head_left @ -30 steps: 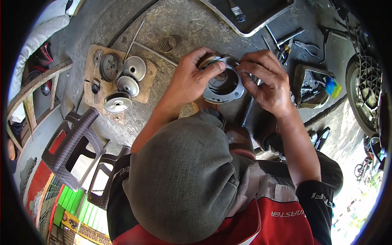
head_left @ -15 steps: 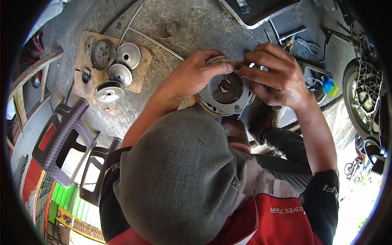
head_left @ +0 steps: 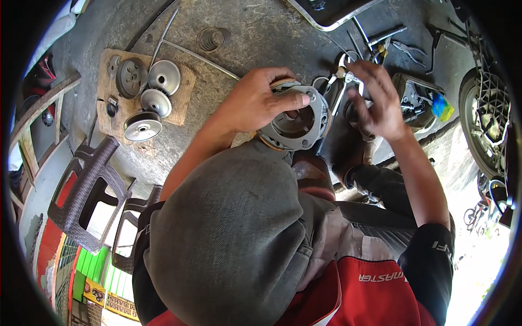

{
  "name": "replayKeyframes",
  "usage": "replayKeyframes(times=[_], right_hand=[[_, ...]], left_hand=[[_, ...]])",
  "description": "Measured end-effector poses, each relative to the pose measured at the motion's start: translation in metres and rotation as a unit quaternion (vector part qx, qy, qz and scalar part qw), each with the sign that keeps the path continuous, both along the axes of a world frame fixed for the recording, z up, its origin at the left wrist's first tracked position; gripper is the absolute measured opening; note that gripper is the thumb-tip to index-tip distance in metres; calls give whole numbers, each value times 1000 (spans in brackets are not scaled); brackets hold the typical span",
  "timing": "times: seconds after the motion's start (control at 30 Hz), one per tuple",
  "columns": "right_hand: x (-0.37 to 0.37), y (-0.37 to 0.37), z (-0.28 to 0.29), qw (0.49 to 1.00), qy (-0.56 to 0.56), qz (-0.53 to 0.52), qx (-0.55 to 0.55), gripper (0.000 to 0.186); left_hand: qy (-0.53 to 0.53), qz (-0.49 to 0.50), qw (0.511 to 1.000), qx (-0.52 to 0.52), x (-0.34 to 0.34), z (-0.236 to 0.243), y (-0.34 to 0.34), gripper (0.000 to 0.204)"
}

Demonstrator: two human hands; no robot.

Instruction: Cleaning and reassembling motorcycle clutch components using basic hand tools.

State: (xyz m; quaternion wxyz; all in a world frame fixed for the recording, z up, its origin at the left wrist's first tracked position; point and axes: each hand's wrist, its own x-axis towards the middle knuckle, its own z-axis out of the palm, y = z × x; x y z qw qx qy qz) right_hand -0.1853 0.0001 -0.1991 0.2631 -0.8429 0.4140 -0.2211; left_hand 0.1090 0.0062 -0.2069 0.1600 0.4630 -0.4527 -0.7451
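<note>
Grey metal shows on the face of a round clutch assembly (head_left: 296,127), borne in the left hand (head_left: 255,104): the fingers close on its left edge and the thumb lies across its face. The right hand (head_left: 383,106) is apart from it, thumb and fingers spread, next to a silver tool (head_left: 351,77); whether that tool is gripped cannot be told. Step in hand, as judged: the left supports the assembly and the right attends to the tool. The next move would call for a steady left hold and a sure right-hand pinch. Farther out: coil spring (head_left: 213,40) and T-handle wrench (head_left: 201,58); at left, a wooden board (head_left: 185,103) bearing a clutch bell (head_left: 131,77) and pulley sheaves (head_left: 164,75); at right, pliers (head_left: 409,52).
</note>
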Motion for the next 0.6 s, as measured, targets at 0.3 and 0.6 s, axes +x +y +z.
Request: replayKeyframes(times=[0.3, 0.6], right_hand=[[-110, 26, -92, 924, 149, -333, 113, 26], [-58, 110, -107, 908, 125, -250, 312, 22]], left_hand=[[4, 15, 999, 45, -2, -17, 7, 37], [10, 67, 988, 141, -4, -26, 16, 45]])
